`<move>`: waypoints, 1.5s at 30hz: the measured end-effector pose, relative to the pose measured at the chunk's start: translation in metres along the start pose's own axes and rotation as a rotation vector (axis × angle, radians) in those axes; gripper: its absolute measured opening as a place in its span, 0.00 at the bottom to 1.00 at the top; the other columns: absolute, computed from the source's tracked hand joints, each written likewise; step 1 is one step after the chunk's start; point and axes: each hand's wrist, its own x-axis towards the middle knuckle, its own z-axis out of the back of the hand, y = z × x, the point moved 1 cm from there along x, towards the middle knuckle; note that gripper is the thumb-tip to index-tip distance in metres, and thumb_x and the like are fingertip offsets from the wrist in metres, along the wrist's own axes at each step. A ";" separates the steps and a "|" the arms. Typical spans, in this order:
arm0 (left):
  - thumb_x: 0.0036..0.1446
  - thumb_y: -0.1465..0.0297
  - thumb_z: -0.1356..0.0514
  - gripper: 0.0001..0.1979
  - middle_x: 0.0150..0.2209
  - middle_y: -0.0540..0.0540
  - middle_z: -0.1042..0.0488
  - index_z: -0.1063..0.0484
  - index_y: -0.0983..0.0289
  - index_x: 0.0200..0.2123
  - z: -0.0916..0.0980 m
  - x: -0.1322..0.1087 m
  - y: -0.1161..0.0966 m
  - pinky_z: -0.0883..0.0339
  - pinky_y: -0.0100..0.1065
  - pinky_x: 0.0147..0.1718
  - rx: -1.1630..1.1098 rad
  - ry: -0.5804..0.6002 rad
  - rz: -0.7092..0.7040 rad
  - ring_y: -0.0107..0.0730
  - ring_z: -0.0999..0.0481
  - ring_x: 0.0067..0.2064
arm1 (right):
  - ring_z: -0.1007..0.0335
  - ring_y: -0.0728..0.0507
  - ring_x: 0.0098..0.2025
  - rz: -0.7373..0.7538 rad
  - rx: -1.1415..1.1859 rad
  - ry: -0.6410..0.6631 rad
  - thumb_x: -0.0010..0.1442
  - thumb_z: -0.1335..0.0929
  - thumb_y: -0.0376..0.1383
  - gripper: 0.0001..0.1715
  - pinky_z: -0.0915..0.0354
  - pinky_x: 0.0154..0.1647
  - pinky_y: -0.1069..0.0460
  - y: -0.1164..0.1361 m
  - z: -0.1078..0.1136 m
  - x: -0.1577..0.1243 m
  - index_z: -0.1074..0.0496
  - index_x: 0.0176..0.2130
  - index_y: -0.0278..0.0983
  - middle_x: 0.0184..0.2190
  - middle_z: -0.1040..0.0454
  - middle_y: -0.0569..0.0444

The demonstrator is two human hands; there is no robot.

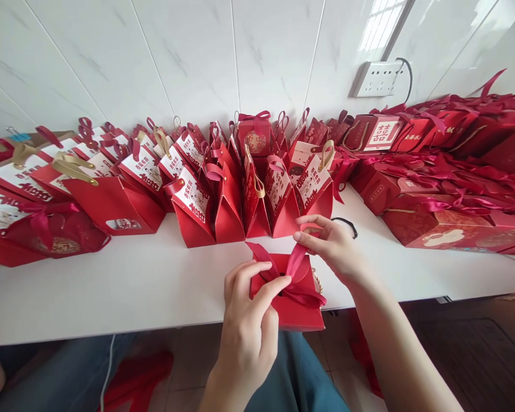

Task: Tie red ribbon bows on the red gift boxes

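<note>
A red gift box (305,319) lies at the front edge of the white table, with a dark pink ribbon (298,260) tied in a bow on its top. My right hand (332,246) pinches the upper right loop of that ribbon between thumb and fingertips. Over the left part of the box, my left hand (251,317) is closed, its fingertips at the middle of the bow. Part of the box and the knot is hidden beneath its fingers. Gold cord (316,281) shows at the right side of the box.
Rows of red gift boxes (193,200) stand along the tiled wall. Many ribboned boxes (463,223) are piled at the right. A power strip (376,79) hangs on the wall. Another person's leg (68,372) and a red stool (141,375) are below left.
</note>
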 end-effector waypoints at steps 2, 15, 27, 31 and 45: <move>0.59 0.86 0.54 0.25 0.52 0.57 0.34 0.29 0.60 0.51 0.001 0.002 0.000 0.37 0.37 0.54 0.025 0.019 -0.024 0.34 0.36 0.55 | 0.39 0.51 0.23 -0.007 -0.047 0.024 0.43 0.24 0.50 0.30 0.42 0.25 0.53 -0.005 -0.004 0.008 0.30 0.40 0.35 0.26 0.29 0.58; 0.59 0.84 0.55 0.24 0.52 0.58 0.35 0.29 0.63 0.52 0.003 0.004 0.000 0.37 0.37 0.52 0.043 0.069 0.013 0.37 0.38 0.54 | 0.38 0.47 0.25 0.057 -0.308 0.002 0.62 0.36 0.54 0.26 0.39 0.27 0.54 0.006 0.019 -0.081 0.30 0.26 0.38 0.22 0.32 0.55; 0.60 0.84 0.55 0.24 0.53 0.58 0.36 0.31 0.63 0.54 0.003 0.002 0.001 0.37 0.38 0.52 0.032 0.090 0.034 0.37 0.38 0.55 | 0.37 0.47 0.30 0.218 -0.436 0.042 0.66 0.36 0.37 0.09 0.37 0.31 0.54 0.010 0.001 -0.096 0.31 0.33 0.41 0.31 0.32 0.56; 0.60 0.84 0.55 0.24 0.53 0.58 0.37 0.31 0.63 0.53 0.002 0.003 0.001 0.38 0.36 0.53 0.027 0.094 0.036 0.35 0.39 0.55 | 0.36 0.47 0.33 0.275 -0.373 0.025 0.69 0.39 0.37 0.10 0.37 0.33 0.54 0.009 -0.003 -0.095 0.31 0.36 0.40 0.32 0.32 0.54; 0.61 0.83 0.56 0.23 0.54 0.56 0.37 0.31 0.64 0.53 0.003 0.003 0.000 0.41 0.33 0.55 0.016 0.094 0.052 0.33 0.39 0.56 | 0.38 0.47 0.35 0.296 -0.248 0.088 0.69 0.38 0.37 0.09 0.38 0.37 0.54 0.007 -0.013 -0.090 0.31 0.37 0.41 0.33 0.34 0.55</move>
